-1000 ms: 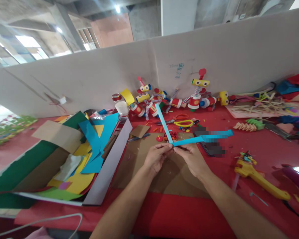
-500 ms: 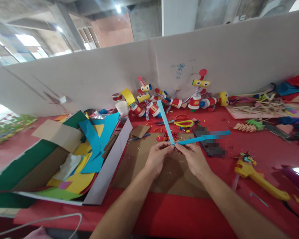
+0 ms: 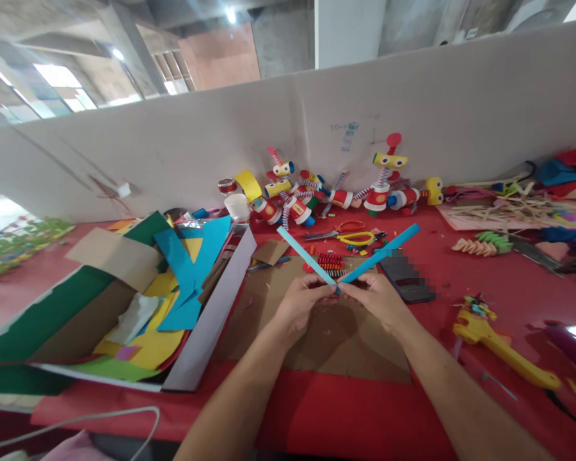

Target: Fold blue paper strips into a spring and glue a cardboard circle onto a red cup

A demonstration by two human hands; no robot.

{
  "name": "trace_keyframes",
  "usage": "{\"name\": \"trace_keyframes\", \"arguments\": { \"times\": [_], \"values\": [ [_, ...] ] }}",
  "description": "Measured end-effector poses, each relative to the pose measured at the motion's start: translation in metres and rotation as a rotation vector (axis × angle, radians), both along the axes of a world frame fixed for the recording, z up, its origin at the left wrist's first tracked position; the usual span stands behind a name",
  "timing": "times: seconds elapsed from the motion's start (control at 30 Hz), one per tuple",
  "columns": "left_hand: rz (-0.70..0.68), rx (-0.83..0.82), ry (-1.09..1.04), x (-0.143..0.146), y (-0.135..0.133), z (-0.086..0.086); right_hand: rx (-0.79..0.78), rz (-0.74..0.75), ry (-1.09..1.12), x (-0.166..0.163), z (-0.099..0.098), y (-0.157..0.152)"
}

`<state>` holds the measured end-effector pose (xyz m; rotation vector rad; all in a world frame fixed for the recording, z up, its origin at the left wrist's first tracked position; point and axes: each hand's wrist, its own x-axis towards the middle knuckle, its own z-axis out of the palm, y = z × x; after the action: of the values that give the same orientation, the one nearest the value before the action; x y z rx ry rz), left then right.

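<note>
Pinches the blue paper strips [image 3: 303, 255] at their meeting point with the left hand [image 3: 300, 307] and the right hand [image 3: 377, 301], both closed tight on the paper, fingertips touching. Holds them in a V, spreading up-left and up-right, over the brown cardboard [image 3: 326, 349] near the front edge of the red table [image 3: 345, 416]. Keeps clear of the yellow scissors [image 3: 355, 238] toward the back edge and the glue gun [image 3: 502, 351] toward the right edge.
</note>
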<state>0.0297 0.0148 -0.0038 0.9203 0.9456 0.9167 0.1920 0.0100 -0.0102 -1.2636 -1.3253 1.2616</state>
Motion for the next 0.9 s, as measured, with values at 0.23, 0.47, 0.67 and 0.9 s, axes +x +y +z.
{"name": "trace_keyframes", "arguments": {
  "times": [0.23, 0.47, 0.67, 0.9],
  "values": [
    [0.058, -0.033, -0.088, 0.006, -0.003, -0.006, -0.028, -0.044, 0.069, -0.005, -0.003, 0.000],
    [0.166, 0.043, -0.116, 0.011, -0.003, -0.006, -0.022, -0.063, 0.176, -0.006, -0.004, 0.000],
    [0.256, -0.001, -0.273, 0.015, -0.003, -0.009, 0.024, -0.013, 0.223, -0.017, -0.009, -0.003],
    [0.294, -0.017, -0.239, 0.018, -0.006, -0.013, 0.050, -0.037, 0.147, -0.018, -0.016, -0.005]
  ]
}}
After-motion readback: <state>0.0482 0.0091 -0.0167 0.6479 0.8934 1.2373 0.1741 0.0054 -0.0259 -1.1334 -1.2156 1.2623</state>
